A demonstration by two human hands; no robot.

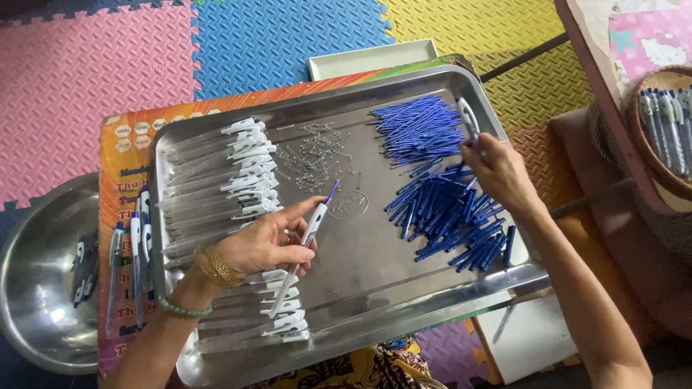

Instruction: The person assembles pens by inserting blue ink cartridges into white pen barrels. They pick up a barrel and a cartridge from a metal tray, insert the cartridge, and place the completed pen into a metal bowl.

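My left hand holds a part-built pen, a clear barrel with a white grip and a blue tip sticking up, over the steel tray. My right hand holds a white and blue pen piece upright, right above the pile of blue pen parts. A heap of thin blue refills lies at the tray's far right. Clear barrels with white clips are stacked along the tray's left side. Small metal springs lie scattered in the middle.
A steel bowl with a few dark pen parts sits at the left. Finished pens lie on the orange board beside the tray. A wicker basket of pens stands at the right. Coloured foam mats cover the floor.
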